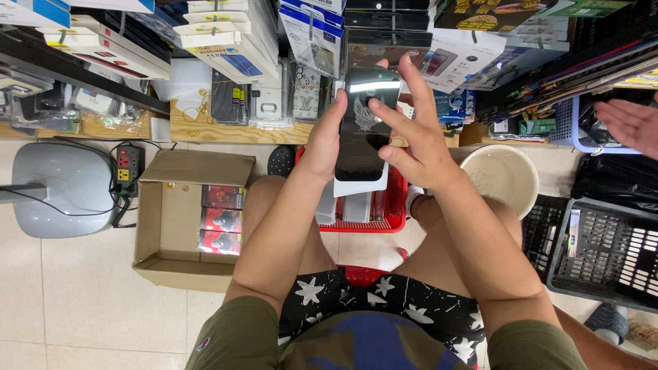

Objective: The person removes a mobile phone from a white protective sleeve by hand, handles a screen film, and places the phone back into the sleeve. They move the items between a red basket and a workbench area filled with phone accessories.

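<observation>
Shelves of boxed packages [226, 41] are seen across the top, with a wooden ledge [205, 130] under them. A grey stool [65, 188] is set at the left, a power strip [127, 164] just beside it. An open cardboard box [171, 226] holding red packs stands on the floor left of the knees. A red basket [394, 205] is placed between the knees, a cream bowl [504, 178] to its right, black crates [603, 247] further right.

A black phone case [363, 123] is held up above the red basket, long axis upright, top end away from the body, a white card behind it. It is gripped along its left edge by the left hand [322, 140], fingers closed round it. The right hand [418, 133] is laid on its right edge, fingers spread and half open, fingertips touching the face. Both hands are at the case; the firmer hold is the left's.

Another person's open hand [634, 123] is seen at the far right, well apart.
</observation>
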